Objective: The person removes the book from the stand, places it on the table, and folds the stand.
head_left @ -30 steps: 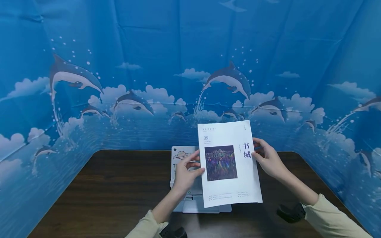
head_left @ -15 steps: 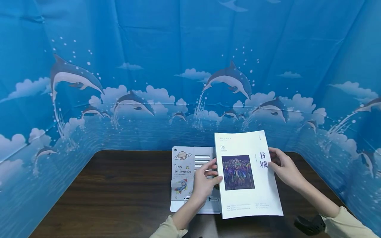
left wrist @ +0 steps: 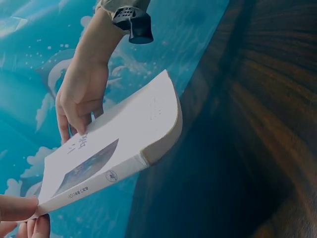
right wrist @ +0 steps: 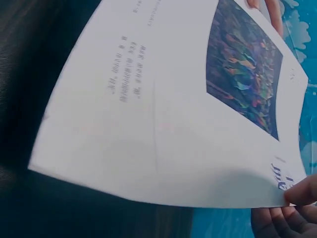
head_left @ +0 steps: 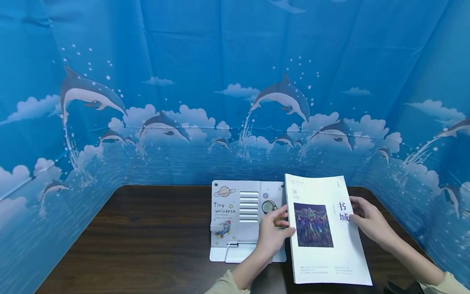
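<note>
Between both hands is a white paperback book (head_left: 319,261) with a dark colourful picture and purple characters on its cover. My left hand (head_left: 271,234) pinches its spine edge, thumb on the cover and fingers beneath. On the opposite edge my right hand (head_left: 372,220) grips it, thumb (right wrist: 302,191) on top beside the purple characters. In the left wrist view the book (left wrist: 114,129) is tilted, its spine facing the camera, held off the dark table. Left of the book stands a white bookstand (head_left: 227,228) with planet and rocket drawings, its right edge partly covered by the book and left hand.
The dark wooden table (head_left: 154,237) spreads out to the left of the bookstand. A blue curtain (head_left: 191,81) printed with dolphins encloses the back and sides. A wire page rest (head_left: 238,251) projects at the bookstand's front. A black wrist device (left wrist: 132,24) sits at the right sleeve.
Both hands have carried the book rightward and down toward the front, away from the bookstand. The bookstand, earlier largely hidden behind the book, now shows most of its face.
</note>
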`<state>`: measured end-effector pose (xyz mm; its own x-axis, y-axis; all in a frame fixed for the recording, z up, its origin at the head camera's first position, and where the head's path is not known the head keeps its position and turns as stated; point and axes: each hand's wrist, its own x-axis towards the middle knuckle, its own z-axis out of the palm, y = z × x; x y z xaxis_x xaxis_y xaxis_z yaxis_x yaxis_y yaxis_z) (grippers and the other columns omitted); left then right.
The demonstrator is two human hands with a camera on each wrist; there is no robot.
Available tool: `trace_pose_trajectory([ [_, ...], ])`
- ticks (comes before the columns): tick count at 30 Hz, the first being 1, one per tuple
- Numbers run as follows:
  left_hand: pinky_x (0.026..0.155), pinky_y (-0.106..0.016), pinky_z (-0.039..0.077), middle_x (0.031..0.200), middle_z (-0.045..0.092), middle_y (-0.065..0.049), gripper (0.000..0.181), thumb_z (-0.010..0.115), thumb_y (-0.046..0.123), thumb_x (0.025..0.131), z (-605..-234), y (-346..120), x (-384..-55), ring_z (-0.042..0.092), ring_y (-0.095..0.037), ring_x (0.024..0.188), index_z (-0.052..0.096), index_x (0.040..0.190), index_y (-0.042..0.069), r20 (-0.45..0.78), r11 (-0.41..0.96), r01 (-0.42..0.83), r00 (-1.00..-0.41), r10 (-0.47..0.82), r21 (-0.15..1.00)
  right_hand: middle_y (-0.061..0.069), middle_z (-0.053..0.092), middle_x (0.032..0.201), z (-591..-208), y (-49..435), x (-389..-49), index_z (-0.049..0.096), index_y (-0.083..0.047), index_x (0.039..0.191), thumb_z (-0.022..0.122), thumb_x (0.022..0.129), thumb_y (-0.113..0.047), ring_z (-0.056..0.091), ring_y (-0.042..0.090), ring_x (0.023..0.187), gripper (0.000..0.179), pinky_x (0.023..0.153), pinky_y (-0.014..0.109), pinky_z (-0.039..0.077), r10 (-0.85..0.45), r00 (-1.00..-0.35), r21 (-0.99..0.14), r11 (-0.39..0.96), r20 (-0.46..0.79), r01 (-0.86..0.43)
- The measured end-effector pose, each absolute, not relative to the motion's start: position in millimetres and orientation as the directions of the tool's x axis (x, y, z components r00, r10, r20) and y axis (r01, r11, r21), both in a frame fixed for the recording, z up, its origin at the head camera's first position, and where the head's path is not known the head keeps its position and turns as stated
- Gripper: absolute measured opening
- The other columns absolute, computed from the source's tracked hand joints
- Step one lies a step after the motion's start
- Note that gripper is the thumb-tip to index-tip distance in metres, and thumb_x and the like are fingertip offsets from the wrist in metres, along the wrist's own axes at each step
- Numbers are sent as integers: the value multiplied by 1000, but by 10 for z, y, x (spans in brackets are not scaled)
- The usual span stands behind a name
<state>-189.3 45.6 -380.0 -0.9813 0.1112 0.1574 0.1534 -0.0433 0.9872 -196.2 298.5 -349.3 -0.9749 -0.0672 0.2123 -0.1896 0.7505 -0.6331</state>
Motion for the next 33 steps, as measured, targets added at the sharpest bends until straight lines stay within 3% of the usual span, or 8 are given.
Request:
trace_pose_trajectory([
  [15,58,-20,49,96,53,-1,55,69,-12,69,-3944,629,-1820,52,-9,75,57,120,3,71,-5,71,-992,107,997,25,50,106,-3640,3138,-1919,29,18,128,50,84,1,54,27,86,51,67,33,49,-42,-999,-651,757,19,-45],
  [33,58,-22,51,89,50,-4,56,65,-20,64,-4115,854,-1761,53,-9,69,57,117,-2,-34,-41,-38,-995,97,998,17,53,100,-3771,3338,-1984,32,17,126,52,84,-3,53,22,83,51,67,33,45,-36,-990,-649,758,-135,61],
])
